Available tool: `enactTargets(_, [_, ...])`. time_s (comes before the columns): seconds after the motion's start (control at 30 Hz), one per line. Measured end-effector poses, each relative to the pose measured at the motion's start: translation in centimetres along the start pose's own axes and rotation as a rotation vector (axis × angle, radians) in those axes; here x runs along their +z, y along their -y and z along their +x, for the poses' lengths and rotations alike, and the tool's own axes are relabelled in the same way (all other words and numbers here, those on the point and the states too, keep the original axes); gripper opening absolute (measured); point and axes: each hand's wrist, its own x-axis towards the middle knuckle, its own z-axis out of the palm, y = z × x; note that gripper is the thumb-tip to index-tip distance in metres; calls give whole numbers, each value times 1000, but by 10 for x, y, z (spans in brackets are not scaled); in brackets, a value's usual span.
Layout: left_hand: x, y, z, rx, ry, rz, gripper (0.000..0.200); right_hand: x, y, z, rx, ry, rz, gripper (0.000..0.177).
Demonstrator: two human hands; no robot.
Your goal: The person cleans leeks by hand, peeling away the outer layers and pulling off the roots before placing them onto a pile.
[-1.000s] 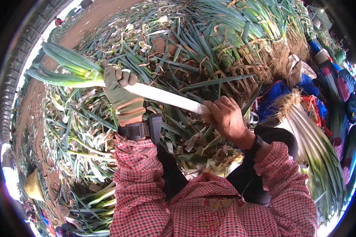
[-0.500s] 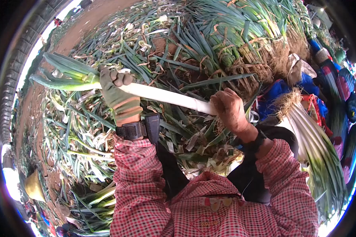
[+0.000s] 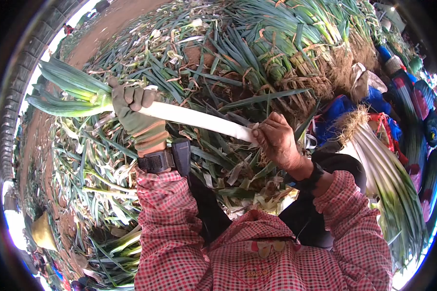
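A large green onion (image 3: 194, 119) lies slantwise across my view, its green leaves at the left and its bare white shaft running down to the right. My left hand (image 3: 135, 114), in a grey-green glove, is wrapped around it just below the leaves. At the root end, my bare right hand (image 3: 278, 140) has its fingers closed on the tip of the shaft, which they partly cover. To the right of that hand rests a bundle of green onions (image 3: 381, 179) with white stalks, its roots pointing up.
A big heap of rooted green onions (image 3: 296, 53) stands ahead. Cut leaves and peelings (image 3: 107, 160) litter the ground at left and between my knees. Blue and red bags (image 3: 374, 104) lie at right, and a yellow object (image 3: 43, 230) sits far left.
Both hands and the green onion have shifted slightly to the left. My right hand has turned, so its fingers now show at the shaft's tip.
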Motion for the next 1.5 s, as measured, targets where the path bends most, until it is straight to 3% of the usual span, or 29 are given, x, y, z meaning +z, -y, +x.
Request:
enactTargets(0.13, [3,-2,4,-23,129,-5,24,2,5,-2,85,6,45,5])
enactTargets(0.2, [6,-2,5,-48,194,-18,27,5,6,1,312,-55,82,12])
enactTargets(0.23, [8,-2,5,-56,239,-20,27,4,5,1,312,-55,82,12])
enactTargets(0.3, [13,-2,4,-61,283,-18,28,3,3,1,551,241,217,23])
enactTargets(0.33, [20,-1,3,-70,337,-46,31,7,-4,-2,548,244,220,23])
enactTargets(0.4, [30,-1,0,-79,390,-70,35,13,-27,-13,951,553,529,25])
enactTargets(0.43, [33,-1,-1,-75,395,-95,36,2,-36,-12,739,732,280,16])
enactTargets(0.47, [38,-2,-3,-69,401,-118,37,1,-50,-29,733,736,283,16])
enactTargets(0.5, [51,-2,-2,-94,398,-179,38,9,-70,-52,448,691,-342,23])
enactTargets(0.57, [71,4,-9,-105,324,-127,38,3,-69,-43,59,580,-905,39])
enactTargets(0.63, [85,19,-30,-121,107,14,39,-16,-44,9,552,546,-135,49])
enactTargets(0.67, [90,27,-41,-119,1,79,39,-20,-19,46,484,981,-372,54])
enactTargets(0.73, [95,30,-49,-105,-160,193,39,-14,35,38,421,329,888,60])
enactTargets(0.87, [103,25,-37,-17,-315,184,44,19,11,-39,178,317,323,72])
enactTargets(0.9, [103,14,-39,1,-327,217,42,17,8,-45,156,328,338,72])
enactTargets(0.97, [99,-7,-40,33,-350,253,41,13,6,-43,406,586,-173,74])
enactTargets(1.03, [98,-28,-51,218,-400,170,31,2,22,-36,298,561,-225,67])
enactTargets(1.07, [98,-38,-50,335,-462,230,11,-4,29,-37,209,527,-281,62])
enactTargets(1.1, [90,-53,-52,359,-402,173,5,-7,9,-45,179,532,-398,47])
enactTargets(1.2, [37,-127,-51,408,-177,-201,18,-22,-56,-66,120,560,-243,42])
enactTargets(1.3, [21,-239,-77,660,-559,634,24,-32,-85,-82,162,643,-165,36])
enactTargets(1.33, [11,-284,-99,648,-585,770,24,-34,-92,-86,179,672,-152,34])
enactTargets(1.5, [38,-424,-222,751,-775,777,17,-32,-125,-105,274,819,-103,27])
